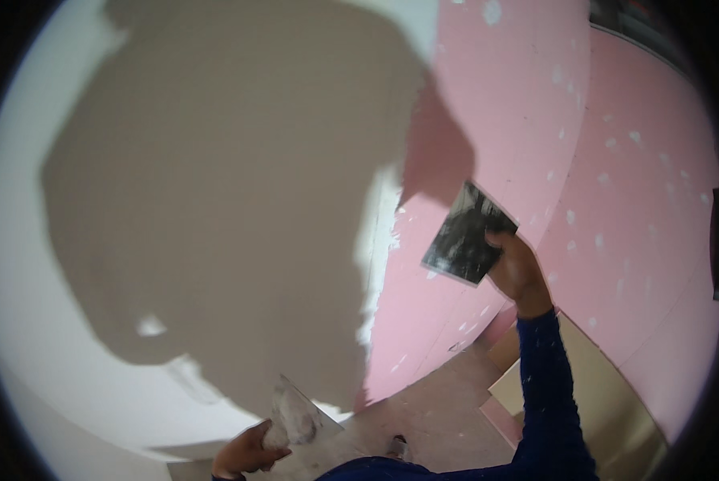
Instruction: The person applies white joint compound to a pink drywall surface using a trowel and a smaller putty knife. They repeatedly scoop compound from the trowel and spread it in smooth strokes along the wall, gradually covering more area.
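Note:
My right hand (513, 264) grips a flat, shiny, dark rectangular trowel blade (465, 236), raised in front of the pink wall just right of a ragged edge of white coating. Low at centre left, my left hand (246, 450) is closed on a pale, smeared plaster tool (299, 413) with a triangular-looking plate and a lump of whitish material on it. The white plastered wall (135, 240) fills the left, largely in shadow; its border with the pink board (488, 96) runs down the middle.
A pink wall (632, 224) with white patches curves along the right, with a dark object (717, 244) at the far rim. Beige and pink boards (596, 377) lie behind my right forearm at lower right. The grey floor (448, 401) and a shoe (398, 441) show below.

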Demonstrator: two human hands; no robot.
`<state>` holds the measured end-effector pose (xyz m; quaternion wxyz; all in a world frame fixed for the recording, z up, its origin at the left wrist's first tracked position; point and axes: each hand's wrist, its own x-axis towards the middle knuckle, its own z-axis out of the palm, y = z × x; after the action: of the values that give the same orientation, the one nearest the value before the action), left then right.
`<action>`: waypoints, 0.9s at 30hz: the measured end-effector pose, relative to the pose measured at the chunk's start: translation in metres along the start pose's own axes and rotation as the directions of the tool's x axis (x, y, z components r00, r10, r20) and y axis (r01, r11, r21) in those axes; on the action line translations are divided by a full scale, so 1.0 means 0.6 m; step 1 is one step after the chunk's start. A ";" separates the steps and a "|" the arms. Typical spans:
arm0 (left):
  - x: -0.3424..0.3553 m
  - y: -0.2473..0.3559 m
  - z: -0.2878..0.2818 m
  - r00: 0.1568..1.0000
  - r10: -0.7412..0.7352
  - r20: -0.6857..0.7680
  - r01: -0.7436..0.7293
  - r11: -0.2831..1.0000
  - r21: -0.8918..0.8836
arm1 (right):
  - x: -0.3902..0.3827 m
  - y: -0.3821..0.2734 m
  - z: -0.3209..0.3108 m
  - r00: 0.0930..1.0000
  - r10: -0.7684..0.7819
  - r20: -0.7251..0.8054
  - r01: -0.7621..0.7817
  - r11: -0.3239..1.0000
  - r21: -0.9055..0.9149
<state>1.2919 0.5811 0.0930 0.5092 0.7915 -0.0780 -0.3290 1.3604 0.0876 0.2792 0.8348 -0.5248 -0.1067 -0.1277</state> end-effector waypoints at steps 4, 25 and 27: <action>0.001 -0.003 0.023 0.999 -0.037 -0.025 0.042 0.980 0.195 | 0.047 -0.122 0.069 0.737 -0.495 0.460 0.573 0.099 -0.813; -0.023 -0.018 0.014 0.999 -0.025 -0.045 0.028 0.998 0.054 | 0.300 -0.097 0.167 0.355 -0.665 0.657 0.284 -0.593 -0.754; -0.016 -0.021 0.009 0.999 -0.036 -0.030 0.038 0.997 0.073 | 0.295 -0.075 0.158 0.348 -0.667 0.658 0.272 -0.600 -0.752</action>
<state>1.2786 0.5875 0.0850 0.4746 0.8156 -0.0681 -0.3239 1.5087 0.1366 0.4134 -0.0703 -0.7325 -0.1286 -0.6648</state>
